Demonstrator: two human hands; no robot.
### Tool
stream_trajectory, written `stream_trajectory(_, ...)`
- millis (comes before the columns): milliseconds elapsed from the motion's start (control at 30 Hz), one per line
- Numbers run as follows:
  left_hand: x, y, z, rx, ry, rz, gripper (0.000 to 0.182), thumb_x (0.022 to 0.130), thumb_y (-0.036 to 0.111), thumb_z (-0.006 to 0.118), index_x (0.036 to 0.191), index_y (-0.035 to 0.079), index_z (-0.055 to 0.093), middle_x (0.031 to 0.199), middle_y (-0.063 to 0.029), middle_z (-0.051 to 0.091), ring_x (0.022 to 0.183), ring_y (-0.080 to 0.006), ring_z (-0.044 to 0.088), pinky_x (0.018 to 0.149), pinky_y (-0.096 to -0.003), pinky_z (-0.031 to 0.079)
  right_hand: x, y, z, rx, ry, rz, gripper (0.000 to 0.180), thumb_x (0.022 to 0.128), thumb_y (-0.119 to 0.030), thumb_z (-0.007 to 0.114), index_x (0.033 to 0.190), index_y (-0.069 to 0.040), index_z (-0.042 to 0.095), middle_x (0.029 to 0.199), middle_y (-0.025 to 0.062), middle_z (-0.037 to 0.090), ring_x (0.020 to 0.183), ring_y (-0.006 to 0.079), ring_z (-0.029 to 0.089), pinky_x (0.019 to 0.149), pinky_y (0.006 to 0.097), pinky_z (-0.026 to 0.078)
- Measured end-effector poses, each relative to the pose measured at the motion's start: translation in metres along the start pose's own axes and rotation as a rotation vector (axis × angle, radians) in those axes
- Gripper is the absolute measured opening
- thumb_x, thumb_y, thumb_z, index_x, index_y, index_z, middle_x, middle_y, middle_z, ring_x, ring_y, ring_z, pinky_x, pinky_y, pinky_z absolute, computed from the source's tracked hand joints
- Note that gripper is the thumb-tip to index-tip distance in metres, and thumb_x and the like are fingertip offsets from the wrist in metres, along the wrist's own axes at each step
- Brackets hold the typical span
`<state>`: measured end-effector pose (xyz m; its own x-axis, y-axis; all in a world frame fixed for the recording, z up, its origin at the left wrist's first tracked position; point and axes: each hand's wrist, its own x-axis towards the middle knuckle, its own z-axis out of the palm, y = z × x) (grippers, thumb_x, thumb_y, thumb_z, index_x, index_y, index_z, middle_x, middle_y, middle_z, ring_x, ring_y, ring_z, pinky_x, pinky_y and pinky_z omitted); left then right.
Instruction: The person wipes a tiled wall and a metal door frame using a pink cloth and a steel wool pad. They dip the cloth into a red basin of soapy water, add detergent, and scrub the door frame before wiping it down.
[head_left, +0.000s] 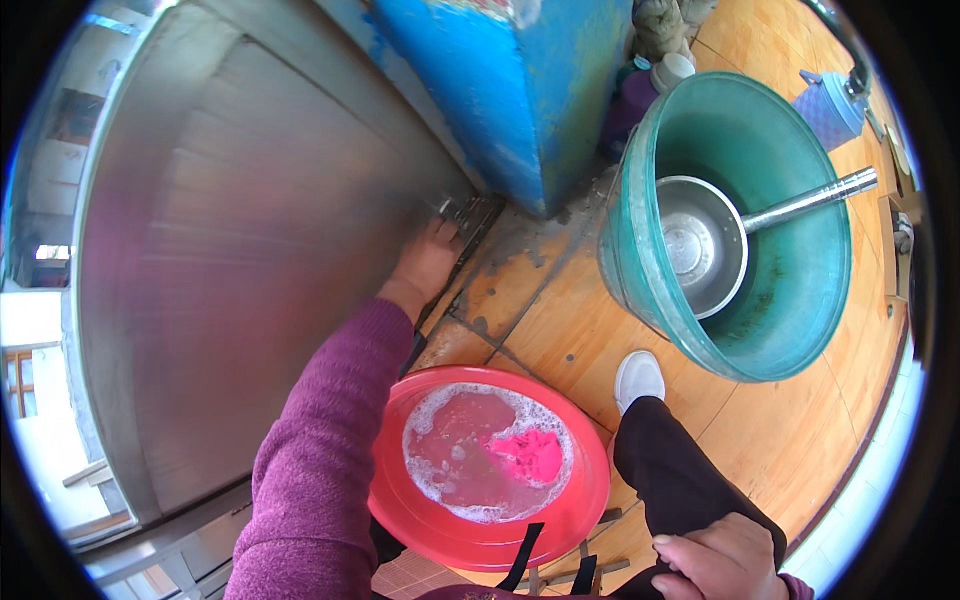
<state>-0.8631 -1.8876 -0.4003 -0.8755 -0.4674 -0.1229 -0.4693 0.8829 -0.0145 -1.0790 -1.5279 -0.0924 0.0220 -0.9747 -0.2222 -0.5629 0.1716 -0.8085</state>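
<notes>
My left hand (426, 259) reaches down to the lower edge of a metal door panel (247, 262), beside the dark strip at its foot; its fingertips are partly blurred, and whether they hold anything is unclear. Resting on my dark-trousered thigh, my right hand (716, 559) has its fingers curled, with no object seen in it. Between the arms is a red plastic basin (397, 480) of foamy, cloudy water, in which a bright pink cloth (532, 456) lies partly under the surface.
A green plastic bucket (795, 330) holds a metal ladle (705, 247) at the right. Behind it stand a purple bottle (634, 101) and a blue lidded container (831, 112). A blue painted pillar (487, 90) rises ahead. My white shoe (640, 379) is on the tiled floor (570, 330).
</notes>
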Motion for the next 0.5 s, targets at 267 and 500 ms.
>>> stream_trajectory(267, 0.061, -0.034, 0.065, 0.395, 0.043, 0.136, 0.027, 0.082, 0.01, 0.051, 0.098, 0.005, 0.072, 0.122, -0.0068, 0.059, 0.122, -0.025, 0.047, 0.103, -0.0361, 0.035, 0.02, 0.015, -0.004, -0.015, -0.014, 0.106, 0.036, 0.075, 0.002, 0.068, 0.11, 0.005, 0.061, 0.086, 0.0166, 0.064, 0.069, 0.0319, 0.059, 0.062, 0.0376, 0.046)
stream_trajectory(500, 0.011, -0.049, 0.087, 0.401, -0.184, 0.129, 0.035, 0.085, 0.014, 0.05, 0.113, 0.005, 0.068, 0.129, -0.007, 0.058, 0.128, -0.0237, 0.043, 0.108, -0.0329, 0.03, 0.023, 0.009, 0.004, -0.021, -0.019, 0.098, 0.034, 0.077, 0.002, 0.066, 0.111, 0.005, 0.061, 0.084, 0.0165, 0.063, 0.067, 0.0313, 0.059, 0.061, 0.0374, 0.046)
